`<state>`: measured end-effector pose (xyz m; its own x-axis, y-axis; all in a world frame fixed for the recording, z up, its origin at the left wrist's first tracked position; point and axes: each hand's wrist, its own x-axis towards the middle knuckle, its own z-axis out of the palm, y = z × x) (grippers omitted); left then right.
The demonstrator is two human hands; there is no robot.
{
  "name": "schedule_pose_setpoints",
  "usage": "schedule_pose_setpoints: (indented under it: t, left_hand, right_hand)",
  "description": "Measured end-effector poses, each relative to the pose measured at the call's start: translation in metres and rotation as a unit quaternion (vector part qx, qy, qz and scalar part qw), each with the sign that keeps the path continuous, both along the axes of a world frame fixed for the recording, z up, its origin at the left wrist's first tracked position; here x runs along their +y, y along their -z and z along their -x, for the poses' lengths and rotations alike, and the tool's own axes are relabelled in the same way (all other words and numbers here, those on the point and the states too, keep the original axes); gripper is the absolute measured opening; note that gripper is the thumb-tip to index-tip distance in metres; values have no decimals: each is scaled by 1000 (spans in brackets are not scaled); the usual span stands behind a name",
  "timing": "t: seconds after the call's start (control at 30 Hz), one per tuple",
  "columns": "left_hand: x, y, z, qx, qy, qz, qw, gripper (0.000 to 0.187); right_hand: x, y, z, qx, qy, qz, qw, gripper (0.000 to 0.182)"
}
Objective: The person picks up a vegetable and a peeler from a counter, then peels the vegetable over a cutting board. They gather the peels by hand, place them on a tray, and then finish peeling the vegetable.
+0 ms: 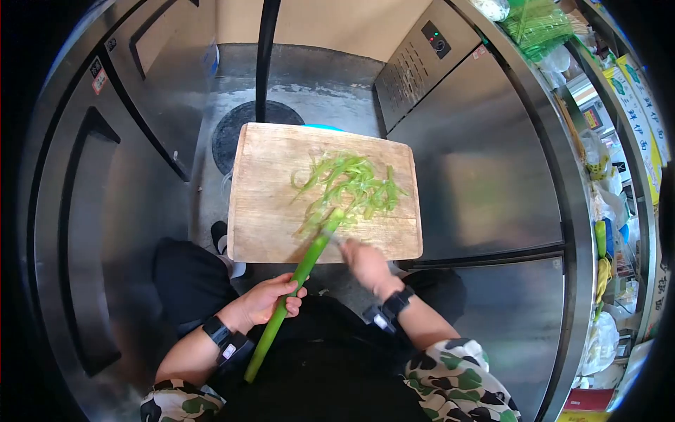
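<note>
Stalk (309, 260) held slantwise at a wooden board (264, 190)

The left hand (264, 301) was clamped around the middle of the green stalk, whose pale upper end lay over the near part of the board and whose lower end pointed toward the lap. Whether stalk and board touched could not be told. The right hand (369, 267), just beside the upper part of the stalk, was curled around a tool (330, 235); blur left its kind uncertain. Black bands (397, 301) circled both wrists, between the hands and the camouflage sleeves (457, 373). Light green strips (358, 183) lay in a loose tangle, mostly on the right half of the board. Past its far edge appeared a blue rim (323, 127) and, on the grey floor (330, 95), a dark disc (235, 130). Steel cabinets (485, 162) stood on both sides. Packages (538, 28) lined the far right.
</note>
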<state>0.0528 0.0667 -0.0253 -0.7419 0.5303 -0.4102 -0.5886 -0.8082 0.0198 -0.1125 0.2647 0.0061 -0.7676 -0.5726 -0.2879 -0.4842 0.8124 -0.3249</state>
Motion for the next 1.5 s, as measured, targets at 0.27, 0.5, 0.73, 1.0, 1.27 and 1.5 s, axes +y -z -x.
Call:
schedule_pose_setpoints:
  t: [0.27, 0.5, 0.73, 1.0, 1.27, 1.5]
  left_hand:
    - [-2, -4, -4, 15, -2, -16, 1000, 33]
    - [0, -13, 1, 12, 5, 114, 993, 40]
    - [2, -12, 1, 61, 20, 222, 973, 38]
    - [4, -12, -2, 43, -9, 139, 989, 27]
    - [8, -23, 0, 46, -13, 235, 971, 38]
    - [11, -14, 8, 30, 1, 213, 977, 41]
  right_hand:
    - [14, -13, 52, 60, 65, 25, 996, 37]
    - [-14, -18, -19, 24, -122, -26, 992, 25]
    - [15, -30, 63, 104, 99, -35, 989, 37]
    - [-4, -39, -54, -90, -136, 60, 985, 26]
    - [34, -5, 78, 106, 135, -27, 985, 36]
    - [5, -41, -35, -32, -138, 66, 988, 30]
